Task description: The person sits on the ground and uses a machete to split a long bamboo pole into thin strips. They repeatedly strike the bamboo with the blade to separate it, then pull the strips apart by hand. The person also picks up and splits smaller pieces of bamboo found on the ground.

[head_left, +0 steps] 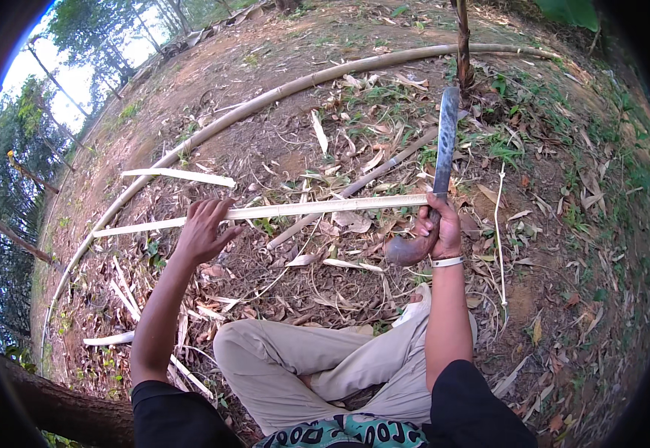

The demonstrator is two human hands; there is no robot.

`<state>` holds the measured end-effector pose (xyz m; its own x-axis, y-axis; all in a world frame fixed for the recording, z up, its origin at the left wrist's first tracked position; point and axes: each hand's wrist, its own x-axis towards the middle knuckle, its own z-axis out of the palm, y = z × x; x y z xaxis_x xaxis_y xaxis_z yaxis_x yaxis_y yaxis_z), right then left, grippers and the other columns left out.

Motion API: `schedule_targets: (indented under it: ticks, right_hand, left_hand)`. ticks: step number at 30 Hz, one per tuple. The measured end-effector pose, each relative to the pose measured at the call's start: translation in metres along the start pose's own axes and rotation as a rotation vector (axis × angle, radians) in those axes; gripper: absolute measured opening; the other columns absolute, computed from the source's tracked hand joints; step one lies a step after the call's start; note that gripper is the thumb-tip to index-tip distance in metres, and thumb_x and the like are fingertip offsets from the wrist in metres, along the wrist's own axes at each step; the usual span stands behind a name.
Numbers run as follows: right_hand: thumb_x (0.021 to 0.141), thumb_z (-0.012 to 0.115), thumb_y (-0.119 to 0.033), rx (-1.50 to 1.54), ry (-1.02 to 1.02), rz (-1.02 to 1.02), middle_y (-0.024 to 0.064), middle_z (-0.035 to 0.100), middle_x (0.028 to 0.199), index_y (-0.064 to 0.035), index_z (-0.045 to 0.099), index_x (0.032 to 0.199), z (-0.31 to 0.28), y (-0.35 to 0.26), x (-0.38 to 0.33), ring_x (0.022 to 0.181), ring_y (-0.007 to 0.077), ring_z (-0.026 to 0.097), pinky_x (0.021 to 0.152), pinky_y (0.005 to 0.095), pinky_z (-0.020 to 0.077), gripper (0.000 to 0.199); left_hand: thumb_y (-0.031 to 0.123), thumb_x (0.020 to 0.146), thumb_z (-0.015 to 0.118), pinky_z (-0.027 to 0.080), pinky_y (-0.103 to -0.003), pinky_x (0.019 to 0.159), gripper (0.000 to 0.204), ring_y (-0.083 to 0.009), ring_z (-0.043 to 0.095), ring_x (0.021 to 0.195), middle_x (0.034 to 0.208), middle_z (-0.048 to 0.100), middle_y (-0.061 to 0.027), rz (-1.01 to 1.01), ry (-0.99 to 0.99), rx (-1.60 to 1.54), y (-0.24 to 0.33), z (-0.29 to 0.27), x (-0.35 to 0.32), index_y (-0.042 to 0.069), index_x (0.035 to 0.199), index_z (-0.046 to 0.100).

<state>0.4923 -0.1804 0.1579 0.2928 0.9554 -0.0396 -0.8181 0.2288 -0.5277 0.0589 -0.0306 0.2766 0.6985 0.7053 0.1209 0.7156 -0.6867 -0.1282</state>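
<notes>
A machete [447,138] with a dark curved wooden handle stands upright in my right hand [448,228], whose fingers are wrapped round the handle near the blade. A long pale split-bamboo strip [317,207] lies crosswise in front of me. Its right end meets the base of the blade at my right fingers; whether they also pinch it I cannot tell. Over the left part of the strip is my left hand [204,230], palm down, fingers stretched and thumb apart. The hand covers a short stretch of the strip, so contact there is partly hidden.
A long bamboo pole [265,99] curves across the ground beyond my hands. A thinner stick [385,166] lies under the strip. Another pale strip [183,177] rests at the left, and a thin white stick [498,231] at the right. A slim trunk [463,45] rises behind the blade.
</notes>
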Motion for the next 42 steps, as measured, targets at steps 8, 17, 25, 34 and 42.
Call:
schedule_targets:
  ticks: [8,17,25,34,42]
  right_hand:
    - [0.091,0.068,-0.032,-0.584,0.494,-0.187,0.0033,0.058,0.06,-0.007,0.058,0.076,0.0,0.006,0.012,0.041,0.0086,0.048,0.039,0.025,0.0402,0.031]
    - [0.096,0.051,-0.052,-1.591,0.247,-0.525,0.0109,0.056,0.051,-0.0021,0.061,0.075,0.047,0.042,-0.017,0.051,0.0284,0.06,0.052,0.0392,0.0448,0.055]
    - [0.096,0.048,-0.051,-1.828,-0.28,-0.502,0.015,0.062,0.065,-0.0037,0.062,0.092,0.055,0.109,-0.042,0.06,0.0363,0.063,0.053,0.0449,0.0471,0.05]
    - [0.094,0.05,-0.054,-1.868,-0.455,-0.427,0.015,0.062,0.064,-0.0086,0.06,0.088,0.052,0.149,-0.055,0.055,0.036,0.062,0.048,0.046,0.0464,0.047]
    - [0.09,0.047,-0.064,-1.971,-0.451,-0.334,0.016,0.06,0.057,-0.0083,0.055,0.068,0.051,0.153,-0.055,0.052,0.0357,0.062,0.048,0.0454,0.048,0.061]
  left_hand:
    - [0.029,0.09,0.068,0.046,-0.032,0.057,0.025,-0.0102,0.058,0.061,0.066,0.059,-0.0023,-0.218,-0.245,-0.602,0.004,-0.018,-0.027,0.003,0.091,0.066]
    - [0.042,0.102,0.041,0.024,-0.019,0.037,0.035,-0.0053,0.031,0.044,0.08,0.051,-0.0023,-0.753,-0.746,-1.839,0.08,0.037,-0.057,0.009,0.106,0.049]
    - [0.022,0.101,0.048,0.032,-0.019,0.036,0.012,-0.0075,0.043,0.044,0.077,0.058,-0.0062,-0.781,-0.377,-2.03,0.107,0.068,-0.047,0.01,0.103,0.046]
    - [0.02,0.1,0.052,0.029,-0.019,0.036,0.016,-0.0063,0.043,0.046,0.069,0.055,-0.0038,-0.77,-0.346,-2.065,0.133,0.099,-0.04,0.005,0.107,0.049]
    - [0.019,0.1,0.052,0.023,-0.02,0.038,0.014,-0.0041,0.035,0.045,0.068,0.047,0.0013,-0.867,-0.292,-2.003,0.153,0.092,-0.05,0.005,0.105,0.051]
